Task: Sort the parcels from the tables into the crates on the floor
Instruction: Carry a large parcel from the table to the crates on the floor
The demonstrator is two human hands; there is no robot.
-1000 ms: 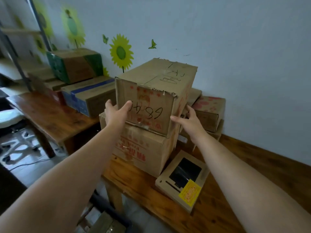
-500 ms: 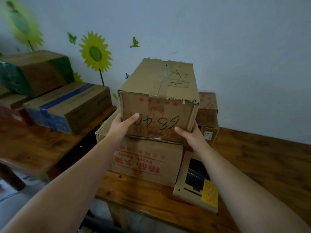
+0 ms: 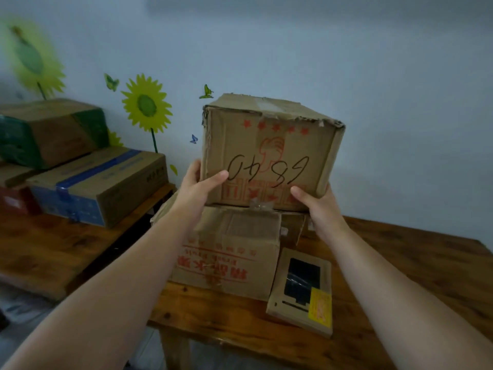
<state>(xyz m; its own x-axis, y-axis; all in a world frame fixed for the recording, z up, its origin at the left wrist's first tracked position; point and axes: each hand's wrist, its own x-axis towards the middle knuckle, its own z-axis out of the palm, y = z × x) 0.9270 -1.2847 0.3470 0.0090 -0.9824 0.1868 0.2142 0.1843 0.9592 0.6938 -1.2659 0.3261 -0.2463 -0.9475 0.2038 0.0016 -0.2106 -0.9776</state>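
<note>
Head view. Gripping worn numbered box (image 3: 266, 156) at its lower corners with left hand (image 3: 198, 186) and right hand (image 3: 317, 206), thumbs on near face, just above red-printed carton (image 3: 226, 252) on desk (image 3: 400, 263). Wall (image 3: 373, 102) behind carton; desk wood showing to its right. Flat packet (image 3: 301, 289) just beside carton's right front corner; blue-taped box (image 3: 101, 182) left of carton on second desk (image 3: 53, 249).

The left forearm (image 3: 128, 276) and the right forearm (image 3: 394, 284) are both bare along all the length that shows in the head view, from the picture's lower corners up to the wrists, with smooth, slim outlines that narrow toward the hands. The left hand (image 3: 197, 189) and the right hand (image 3: 318, 206) are bare as well, their fingers (image 3: 213, 180) slender with rounded tips; the nails are too blurred to make out
</note>
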